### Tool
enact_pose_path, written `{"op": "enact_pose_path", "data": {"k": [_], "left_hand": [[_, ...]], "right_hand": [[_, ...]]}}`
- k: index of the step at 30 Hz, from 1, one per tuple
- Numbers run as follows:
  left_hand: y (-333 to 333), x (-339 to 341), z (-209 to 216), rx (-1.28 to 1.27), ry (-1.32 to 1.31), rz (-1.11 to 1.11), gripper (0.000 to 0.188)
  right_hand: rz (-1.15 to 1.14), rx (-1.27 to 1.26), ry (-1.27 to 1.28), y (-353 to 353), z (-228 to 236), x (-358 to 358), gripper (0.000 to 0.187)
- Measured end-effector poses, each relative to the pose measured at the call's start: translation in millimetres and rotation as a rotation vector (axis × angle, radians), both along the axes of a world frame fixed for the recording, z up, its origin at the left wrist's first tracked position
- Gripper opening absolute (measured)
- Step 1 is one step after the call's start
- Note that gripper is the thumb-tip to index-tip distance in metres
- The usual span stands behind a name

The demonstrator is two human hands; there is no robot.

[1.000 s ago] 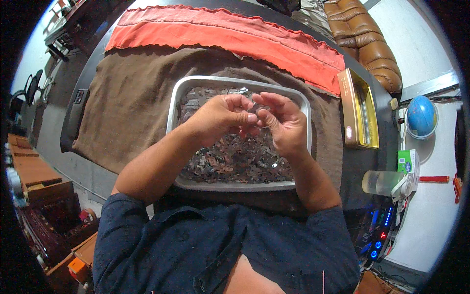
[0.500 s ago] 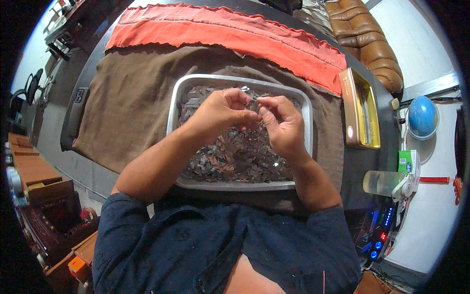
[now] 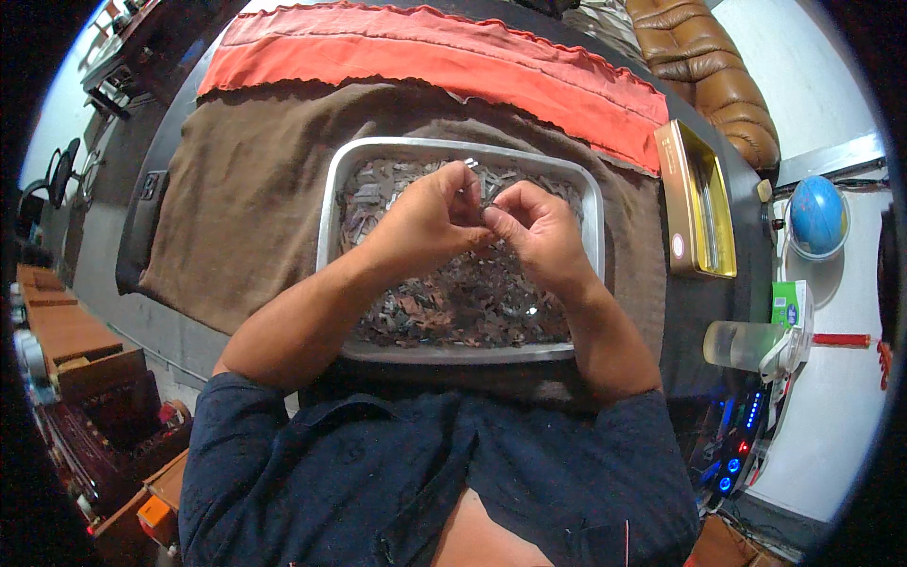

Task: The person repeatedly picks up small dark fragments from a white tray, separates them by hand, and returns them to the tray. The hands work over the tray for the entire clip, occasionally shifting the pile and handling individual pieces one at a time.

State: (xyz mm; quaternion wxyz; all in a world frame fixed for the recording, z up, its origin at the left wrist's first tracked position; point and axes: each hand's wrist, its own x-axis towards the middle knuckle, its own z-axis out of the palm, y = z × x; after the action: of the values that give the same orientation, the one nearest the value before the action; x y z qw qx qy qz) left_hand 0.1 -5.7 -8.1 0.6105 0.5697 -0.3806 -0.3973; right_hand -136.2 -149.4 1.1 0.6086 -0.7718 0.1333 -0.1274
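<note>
Above a silver metal tray (image 3: 329,227), both my hands meet with their fingers bent. My left hand (image 3: 425,215) is closed in a pinch, its fingertips mostly turned out of sight. Facing it, my right hand (image 3: 540,236) pinches with thumb and forefinger. Between the fingertips shows a bit of a small dark piece (image 3: 487,204), too small to name. Beneath the hands, the tray holds a heap of small flat scraps (image 3: 444,307), grey, brown and shiny, that look like thin metal bits.
A brown cloth (image 3: 255,189) lies under the tray, with a red cloth (image 3: 435,47) beyond. To the right stand an open gold tin (image 3: 675,198), a clear jug (image 3: 742,345) and a green-and-white box (image 3: 789,307). A dark phone-like object (image 3: 149,189) lies at the left edge.
My fingertips have drawn closer together and the piece between them shows less. The right hand's fingers have curled in more. The tray and its scraps look the same.
</note>
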Motion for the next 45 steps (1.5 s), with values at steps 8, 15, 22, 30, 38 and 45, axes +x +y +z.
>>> {"op": "enact_pose_path", "data": {"k": [8,15,22,30,38,45], "left_hand": [[0,2,0,-0.015,0.213,-0.073,0.034],[2,9,4,0.013,0.287,0.022,0.030],[0,9,-6,-0.092,0.359,0.050,0.026],[0,8,-5,-0.079,0.337,0.053,0.021],[2,12,-3,-0.054,0.503,0.009,0.018],[2,12,-3,-0.092,0.474,-0.010,0.024]], "right_hand": [[-0.311,-0.347,-0.049,-6,-2,0,0.032],[-0.177,-0.274,-0.241,2,7,2,0.037],[-0.069,-0.630,-0.196,12,13,-2,0.056],[-0.085,-0.635,-0.158,10,10,-5,0.049],[-0.110,-0.576,-0.196,7,6,-3,0.048],[-0.081,-0.509,-0.174,10,10,-4,0.049]]}}
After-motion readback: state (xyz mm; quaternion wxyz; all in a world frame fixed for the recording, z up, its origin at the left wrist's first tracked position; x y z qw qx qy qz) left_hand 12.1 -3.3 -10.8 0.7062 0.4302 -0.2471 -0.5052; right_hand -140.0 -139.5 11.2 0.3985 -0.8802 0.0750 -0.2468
